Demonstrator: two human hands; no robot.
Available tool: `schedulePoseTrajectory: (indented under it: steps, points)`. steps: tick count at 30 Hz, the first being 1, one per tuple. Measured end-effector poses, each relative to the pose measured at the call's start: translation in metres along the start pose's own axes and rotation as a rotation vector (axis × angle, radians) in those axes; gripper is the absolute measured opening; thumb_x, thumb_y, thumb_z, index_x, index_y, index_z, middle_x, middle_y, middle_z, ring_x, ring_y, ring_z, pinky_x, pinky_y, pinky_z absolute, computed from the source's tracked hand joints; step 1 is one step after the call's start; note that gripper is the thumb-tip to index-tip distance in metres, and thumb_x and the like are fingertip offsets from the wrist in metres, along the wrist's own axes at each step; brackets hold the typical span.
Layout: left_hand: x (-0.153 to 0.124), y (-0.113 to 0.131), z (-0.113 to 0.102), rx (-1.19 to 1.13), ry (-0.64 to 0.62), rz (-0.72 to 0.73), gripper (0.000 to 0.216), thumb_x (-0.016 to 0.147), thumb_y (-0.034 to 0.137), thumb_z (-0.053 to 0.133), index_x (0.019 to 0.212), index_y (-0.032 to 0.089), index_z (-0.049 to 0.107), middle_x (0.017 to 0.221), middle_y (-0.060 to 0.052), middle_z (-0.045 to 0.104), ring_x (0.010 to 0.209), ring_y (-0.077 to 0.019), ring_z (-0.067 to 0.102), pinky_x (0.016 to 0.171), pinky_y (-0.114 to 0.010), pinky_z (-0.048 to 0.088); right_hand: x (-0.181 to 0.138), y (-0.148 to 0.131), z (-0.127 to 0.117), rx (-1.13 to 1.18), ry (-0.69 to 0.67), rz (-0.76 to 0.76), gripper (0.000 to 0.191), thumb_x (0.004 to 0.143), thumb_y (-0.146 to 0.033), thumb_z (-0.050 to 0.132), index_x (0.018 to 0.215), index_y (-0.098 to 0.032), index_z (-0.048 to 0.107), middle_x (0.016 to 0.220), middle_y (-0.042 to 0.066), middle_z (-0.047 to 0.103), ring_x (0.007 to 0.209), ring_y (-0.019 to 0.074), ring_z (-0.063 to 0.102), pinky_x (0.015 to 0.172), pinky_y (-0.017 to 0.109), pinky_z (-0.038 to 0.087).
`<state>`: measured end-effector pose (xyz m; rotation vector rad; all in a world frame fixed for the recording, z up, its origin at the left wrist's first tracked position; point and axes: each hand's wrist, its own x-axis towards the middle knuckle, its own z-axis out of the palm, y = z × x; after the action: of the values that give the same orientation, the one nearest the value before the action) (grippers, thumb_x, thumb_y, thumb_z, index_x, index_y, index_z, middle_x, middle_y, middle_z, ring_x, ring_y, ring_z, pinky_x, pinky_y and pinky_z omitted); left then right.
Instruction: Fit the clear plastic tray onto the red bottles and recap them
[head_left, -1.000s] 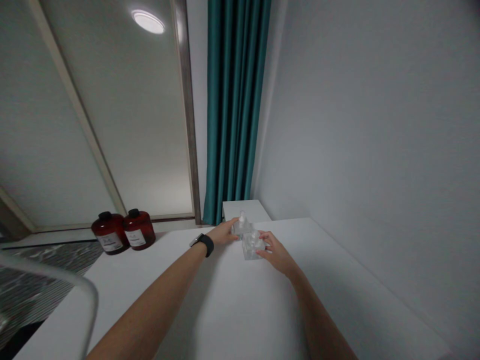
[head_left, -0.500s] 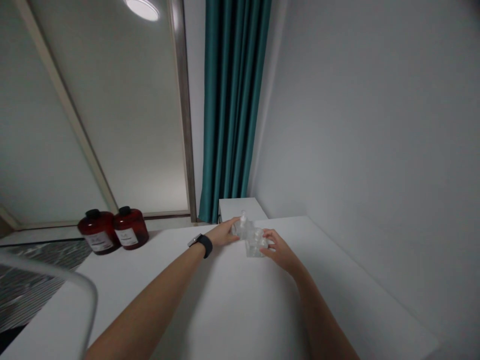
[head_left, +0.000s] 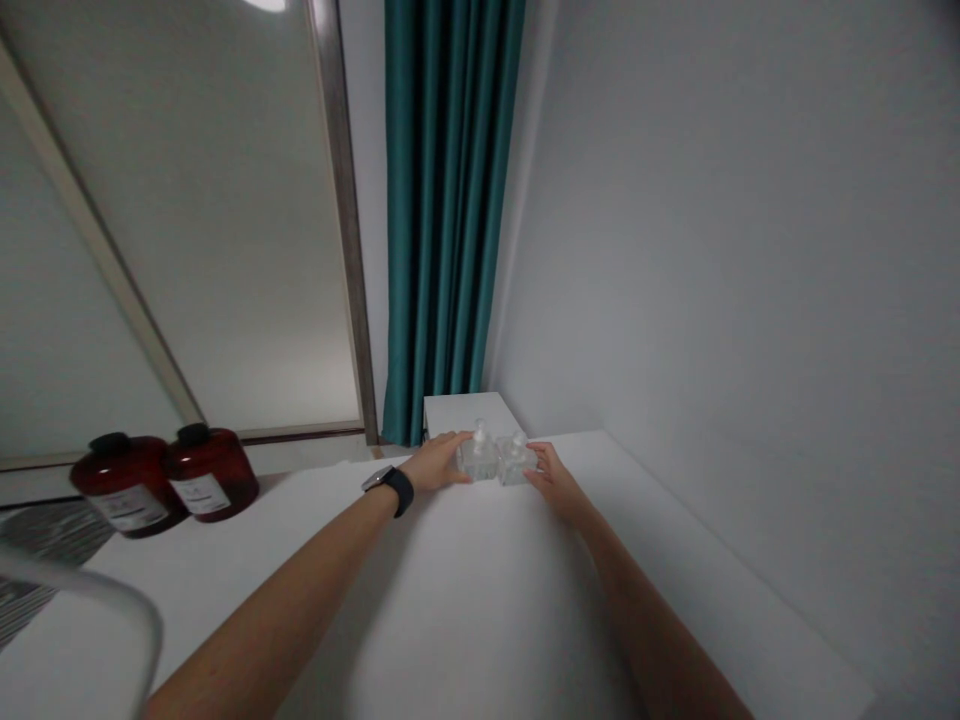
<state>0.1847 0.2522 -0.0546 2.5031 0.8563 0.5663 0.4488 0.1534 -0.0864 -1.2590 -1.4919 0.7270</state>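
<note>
Two small clear bottles with clear, pump-like tops stand side by side near the far edge of the white table. My left hand, with a dark-banded watch on its wrist, is closed around the outer side of the left clear bottle. On the other side, my right hand grips the right clear bottle between thumb and fingers. Both bottles are upright and close together; whether they touch I cannot tell.
Two dark red bottles with black caps and white labels, the larger one and the smaller one, stand at the table's left edge. A pale curved bar crosses the lower left. Behind are a low white cabinet, a green curtain and a wall.
The right clear bottle has moved away from me, from in front of the left one to beside it, with my right hand on it. The camera view has shifted slightly.
</note>
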Motion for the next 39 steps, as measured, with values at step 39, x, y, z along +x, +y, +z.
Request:
schedulePoseTrajectory:
  steps: [39]
  points:
    - [0.012, 0.000, 0.012, -0.118, 0.058, -0.155, 0.086, 0.067, 0.030, 0.082, 0.140, 0.019, 0.037, 0.126, -0.016, 0.063, 0.120, -0.0359, 0.059, 0.102, -0.046, 0.046, 0.023, 0.006, 0.010, -0.283, 0.050, 0.021, 0.061, 0.080, -0.017, 0.051, 0.139, -0.022, 0.037, 0.116, 0.008, 0.069, 0.104, 0.0241, 0.067, 0.094, 0.040, 0.050]
